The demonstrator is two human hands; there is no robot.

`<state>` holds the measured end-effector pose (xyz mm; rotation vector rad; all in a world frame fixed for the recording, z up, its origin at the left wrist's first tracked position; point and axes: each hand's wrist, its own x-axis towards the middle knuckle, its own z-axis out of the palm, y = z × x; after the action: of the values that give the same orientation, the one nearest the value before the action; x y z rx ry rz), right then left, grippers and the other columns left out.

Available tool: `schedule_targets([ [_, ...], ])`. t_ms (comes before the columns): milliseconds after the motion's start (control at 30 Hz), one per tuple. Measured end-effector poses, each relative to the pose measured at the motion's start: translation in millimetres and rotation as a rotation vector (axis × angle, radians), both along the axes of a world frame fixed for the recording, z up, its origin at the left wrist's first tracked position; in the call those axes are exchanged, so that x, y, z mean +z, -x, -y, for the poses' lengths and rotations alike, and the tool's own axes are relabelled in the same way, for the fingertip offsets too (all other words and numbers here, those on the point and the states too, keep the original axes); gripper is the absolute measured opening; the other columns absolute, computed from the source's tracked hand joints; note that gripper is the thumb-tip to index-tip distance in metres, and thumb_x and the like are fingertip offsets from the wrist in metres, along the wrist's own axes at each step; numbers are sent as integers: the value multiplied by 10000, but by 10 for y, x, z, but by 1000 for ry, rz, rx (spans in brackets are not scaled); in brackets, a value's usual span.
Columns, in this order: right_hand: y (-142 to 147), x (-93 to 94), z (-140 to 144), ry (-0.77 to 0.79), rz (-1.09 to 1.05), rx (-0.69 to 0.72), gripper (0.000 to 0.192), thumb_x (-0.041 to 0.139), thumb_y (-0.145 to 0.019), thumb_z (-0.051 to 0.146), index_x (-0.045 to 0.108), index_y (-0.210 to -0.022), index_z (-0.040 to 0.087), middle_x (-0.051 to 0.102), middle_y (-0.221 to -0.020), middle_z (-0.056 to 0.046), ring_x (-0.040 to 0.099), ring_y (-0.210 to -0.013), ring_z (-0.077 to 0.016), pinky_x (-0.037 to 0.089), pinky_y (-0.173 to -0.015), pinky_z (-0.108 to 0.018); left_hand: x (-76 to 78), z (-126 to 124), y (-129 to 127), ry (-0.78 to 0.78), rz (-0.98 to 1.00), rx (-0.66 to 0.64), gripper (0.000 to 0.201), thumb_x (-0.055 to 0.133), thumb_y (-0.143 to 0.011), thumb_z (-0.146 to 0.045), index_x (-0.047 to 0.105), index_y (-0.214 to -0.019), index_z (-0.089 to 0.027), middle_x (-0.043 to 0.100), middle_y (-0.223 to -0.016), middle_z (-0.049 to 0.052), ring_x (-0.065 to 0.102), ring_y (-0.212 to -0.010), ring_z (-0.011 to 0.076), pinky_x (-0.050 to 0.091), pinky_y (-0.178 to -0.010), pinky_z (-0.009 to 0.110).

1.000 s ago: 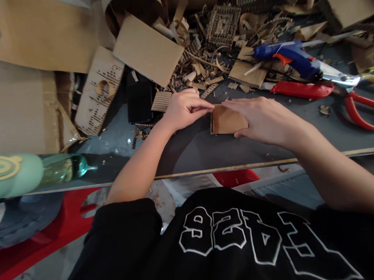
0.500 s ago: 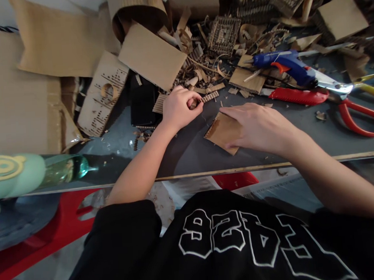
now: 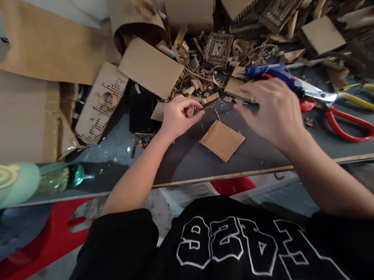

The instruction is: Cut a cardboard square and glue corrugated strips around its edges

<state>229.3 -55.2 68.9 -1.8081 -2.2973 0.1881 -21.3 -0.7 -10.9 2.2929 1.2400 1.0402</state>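
My left hand (image 3: 180,116) pinches a thin corrugated cardboard strip (image 3: 211,104) between thumb and fingertips, above the dark tabletop. Just in front of it lies a small square piece of cardboard (image 3: 223,141), flat and untouched, with a ragged left edge. My right hand (image 3: 273,110) hovers to the right of that square, thumb and fingers apart, with nothing visible in it. Behind its fingers is a blue glue gun (image 3: 273,70), partly covered by the hand. A red handle (image 3: 307,105) shows beside the wrist side of that hand.
Red-handled metal shears (image 3: 351,128) and a yellow-handled tool (image 3: 364,93) lie at the right. Cardboard scraps (image 3: 199,83) heap up behind the hands. At left are a black phone (image 3: 140,109), a punched cardboard piece (image 3: 100,105) and a green bottle (image 3: 13,182) near the table edge.
My right hand has let go of the cardboard square and moved up and right toward the glue gun. The left hand keeps its pinch on the strip. The view has shifted slightly.
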Motion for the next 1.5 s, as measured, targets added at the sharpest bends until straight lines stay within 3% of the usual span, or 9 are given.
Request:
schedule_targets([
  [167, -370, -56, -287, -190, 49, -457, 742, 549, -926, 619, 515, -1374, 28, 601, -1309, -249, 536, -1274, -348, 401, -1109, -443, -12, 2, -7, -148, -140, 170, 486, 570, -941, -544, 617, -595, -205, 472, -492, -9, 483, -587, 150, 375, -600, 299],
  [267, -520, -212, -501, -37, 10, -611, 892, 559, -870, 722, 502, -1391, 0, 598, -1310, -282, 548, -1288, -359, 407, -1078, -446, 44, 52, -19, -178, -149, 98, 524, 517, -967, -512, 573, -552, -196, 440, -470, -19, 453, -535, 127, 351, -579, 286],
  [433, -550, -334, -621, 86, 85, -588, 569, 660, -850, 545, 723, -1213, 112, 700, -1185, -218, 619, -1215, -381, 460, -1024, -467, 238, 88, 32, -72, -144, -162, 527, 576, -936, -442, 536, -484, -174, 434, -446, -38, 411, -457, 77, 311, -516, 240],
  [600, -516, -335, -605, -24, -1, -691, 555, 672, -847, 429, 673, -1275, 76, 685, -1213, -228, 621, -1214, -364, 450, -1043, -469, 455, 330, -63, -132, -235, -235, 445, 648, -910, -445, 641, -564, -165, 467, -441, -49, 453, -455, 76, 346, -514, 219],
  [733, -479, -306, -614, -198, -155, -753, 519, 687, -822, 342, 623, -1252, 57, 668, -1215, -199, 647, -1114, -302, 464, -972, -424, 431, 928, -466, -468, -502, -120, 552, 588, -922, -605, 737, -705, -120, 590, -521, 20, 535, -490, 132, 330, -442, 246],
  [867, -446, -254, -580, -317, -237, -705, 426, 688, -800, 299, 635, -1148, 58, 682, -1068, -149, 650, -953, -241, 470, -863, -374, 314, 1323, -795, -438, -758, 3, 425, 612, -978, -385, 715, -1209, -43, 773, -1033, 167, 699, -896, 210, 518, -611, 256],
  [1167, -556, -263, -575, -346, -139, -602, 430, 679, -780, 305, 519, -1146, 147, 675, -1052, -151, 642, -999, -302, 445, -848, -401, 419, 960, -303, -403, -824, -441, 379, 472, -955, 31, 664, -1266, -69, 716, -1303, 69, 707, -1011, 139, 567, -756, 262],
  [1333, -550, -284, -563, -260, -104, -500, 481, 681, -814, 305, 525, -1227, 114, 644, -1193, -184, 617, -1080, -308, 444, -879, -396, 491, 822, -3, -335, -767, -446, 320, 464, -1003, -66, 720, -1183, -132, 738, -1256, 49, 725, -1051, 170, 578, -793, 309],
  [1500, -484, -326, -536, -156, -9, -591, 503, 661, -894, 362, 597, -1279, 45, 588, -1323, -242, 592, -1190, -327, 440, -998, -443, 438, 814, 42, -219, -683, -362, 416, 623, -956, -367, 693, -1258, -89, 652, -1383, 146, 641, -1284, 297, 591, -1022, 446],
])
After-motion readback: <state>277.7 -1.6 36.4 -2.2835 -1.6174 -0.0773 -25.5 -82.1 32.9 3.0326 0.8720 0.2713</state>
